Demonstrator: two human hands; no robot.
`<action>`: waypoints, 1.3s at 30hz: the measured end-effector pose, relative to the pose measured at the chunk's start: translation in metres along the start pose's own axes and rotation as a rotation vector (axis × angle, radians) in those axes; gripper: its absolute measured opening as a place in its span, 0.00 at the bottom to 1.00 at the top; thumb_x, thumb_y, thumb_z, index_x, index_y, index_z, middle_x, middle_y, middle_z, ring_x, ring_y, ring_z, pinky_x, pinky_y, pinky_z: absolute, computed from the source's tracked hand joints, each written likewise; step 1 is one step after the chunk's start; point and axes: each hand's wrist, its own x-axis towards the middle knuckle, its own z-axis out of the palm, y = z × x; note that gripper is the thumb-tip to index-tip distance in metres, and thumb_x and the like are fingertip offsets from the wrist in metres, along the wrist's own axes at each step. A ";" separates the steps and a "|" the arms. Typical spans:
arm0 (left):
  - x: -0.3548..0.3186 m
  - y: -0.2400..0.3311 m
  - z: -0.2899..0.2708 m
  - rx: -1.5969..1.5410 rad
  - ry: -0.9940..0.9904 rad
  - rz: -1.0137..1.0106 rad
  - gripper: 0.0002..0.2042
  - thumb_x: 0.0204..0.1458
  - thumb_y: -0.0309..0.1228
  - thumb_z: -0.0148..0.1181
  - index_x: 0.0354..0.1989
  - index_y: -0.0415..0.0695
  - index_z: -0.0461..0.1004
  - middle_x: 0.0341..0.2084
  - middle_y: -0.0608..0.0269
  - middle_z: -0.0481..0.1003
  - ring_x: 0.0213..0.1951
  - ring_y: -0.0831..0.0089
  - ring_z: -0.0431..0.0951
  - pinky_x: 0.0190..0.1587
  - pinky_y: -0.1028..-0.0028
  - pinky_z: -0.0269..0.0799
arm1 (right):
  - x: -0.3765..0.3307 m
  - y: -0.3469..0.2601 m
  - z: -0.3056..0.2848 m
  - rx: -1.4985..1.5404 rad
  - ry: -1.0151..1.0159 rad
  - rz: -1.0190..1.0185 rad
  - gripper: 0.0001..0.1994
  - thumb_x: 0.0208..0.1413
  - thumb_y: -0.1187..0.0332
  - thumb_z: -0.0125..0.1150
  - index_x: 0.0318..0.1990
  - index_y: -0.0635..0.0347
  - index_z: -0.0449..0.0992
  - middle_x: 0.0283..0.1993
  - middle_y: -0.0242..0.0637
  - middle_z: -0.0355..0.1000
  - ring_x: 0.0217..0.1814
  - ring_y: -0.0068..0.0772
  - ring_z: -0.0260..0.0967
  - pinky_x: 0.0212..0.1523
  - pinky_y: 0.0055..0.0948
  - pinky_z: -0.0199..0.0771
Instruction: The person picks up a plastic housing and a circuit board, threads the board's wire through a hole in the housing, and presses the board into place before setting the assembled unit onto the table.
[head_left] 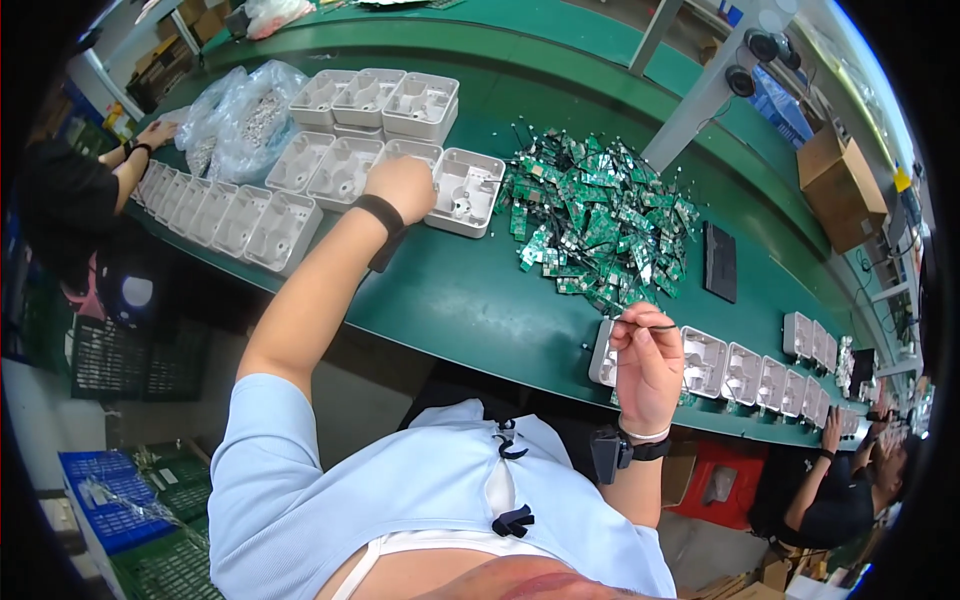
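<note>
Left hand (402, 187): curled over the rim of a pale grey moulded plastic housing (464, 190), one of a cluster beneath and left of it. Likely light, rigid, hollow; best gripped by a side wall.

Right hand (648, 365): fingers pinched on a thin dark wire-like part (652, 326), probably flimsy.

Heap of small green circuit boards (598, 215): ahead, between both hands.

Packaging: clear plastic bags (240, 115) beyond the left hand; brown cardboard box (845, 185) far right.

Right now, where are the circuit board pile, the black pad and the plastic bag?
circuit board pile (600, 215), head view, middle of the heap
black pad (720, 262), head view, centre of its top face
plastic bag (240, 115), head view, bulging front
</note>
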 end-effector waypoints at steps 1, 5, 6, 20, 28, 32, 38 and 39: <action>-0.003 -0.001 0.000 -0.007 0.004 -0.013 0.13 0.54 0.38 0.62 0.33 0.40 0.86 0.36 0.45 0.84 0.40 0.47 0.86 0.46 0.53 0.82 | 0.002 0.001 0.000 -0.036 -0.028 -0.024 0.07 0.69 0.76 0.59 0.51 0.63 0.79 0.55 0.42 0.73 0.47 0.32 0.74 0.50 0.30 0.76; -0.034 -0.001 -0.012 -0.010 0.063 0.040 0.11 0.53 0.35 0.62 0.31 0.41 0.86 0.35 0.46 0.84 0.38 0.47 0.85 0.43 0.53 0.81 | 0.002 -0.001 -0.001 -0.120 -0.058 -0.048 0.08 0.69 0.77 0.59 0.52 0.63 0.78 0.55 0.41 0.73 0.46 0.31 0.73 0.49 0.29 0.75; -0.047 -0.003 -0.016 -0.009 0.097 0.067 0.11 0.53 0.35 0.62 0.29 0.41 0.86 0.34 0.46 0.84 0.36 0.47 0.85 0.42 0.53 0.81 | 0.002 -0.001 0.000 -0.143 -0.068 -0.049 0.08 0.69 0.77 0.59 0.52 0.63 0.79 0.55 0.42 0.73 0.45 0.31 0.73 0.49 0.29 0.75; -0.170 0.031 -0.006 -0.164 0.116 0.411 0.08 0.58 0.31 0.64 0.28 0.42 0.79 0.26 0.56 0.75 0.31 0.52 0.80 0.34 0.56 0.77 | 0.000 0.028 0.021 -0.280 -0.013 0.004 0.09 0.66 0.82 0.60 0.51 0.68 0.78 0.51 0.44 0.76 0.48 0.35 0.79 0.51 0.34 0.80; -0.158 0.031 0.011 -0.224 0.182 0.390 0.10 0.57 0.34 0.67 0.33 0.40 0.77 0.32 0.56 0.76 0.35 0.59 0.81 0.38 0.59 0.78 | -0.002 0.054 0.026 -0.343 0.014 0.039 0.09 0.62 0.83 0.65 0.48 0.68 0.80 0.49 0.43 0.80 0.52 0.33 0.79 0.53 0.30 0.79; -0.191 0.033 -0.002 -0.683 0.135 0.065 0.20 0.52 0.38 0.75 0.42 0.37 0.76 0.36 0.53 0.77 0.39 0.57 0.82 0.42 0.61 0.79 | -0.001 0.063 0.021 -0.463 0.000 0.078 0.08 0.61 0.83 0.66 0.46 0.68 0.82 0.50 0.42 0.80 0.52 0.31 0.79 0.54 0.28 0.77; -0.222 0.027 0.032 -0.740 0.142 0.205 0.39 0.40 0.42 0.84 0.58 0.36 0.70 0.50 0.47 0.76 0.51 0.50 0.78 0.56 0.57 0.73 | 0.000 0.079 0.025 -0.494 -0.030 0.124 0.07 0.61 0.83 0.67 0.46 0.68 0.82 0.50 0.41 0.81 0.52 0.29 0.78 0.55 0.27 0.76; -0.220 0.031 0.036 -0.708 0.150 0.206 0.43 0.38 0.43 0.85 0.61 0.36 0.68 0.54 0.46 0.75 0.55 0.48 0.76 0.59 0.56 0.71 | 0.000 0.082 0.027 -0.493 -0.033 0.130 0.07 0.61 0.83 0.67 0.46 0.68 0.82 0.50 0.41 0.81 0.52 0.29 0.78 0.55 0.27 0.76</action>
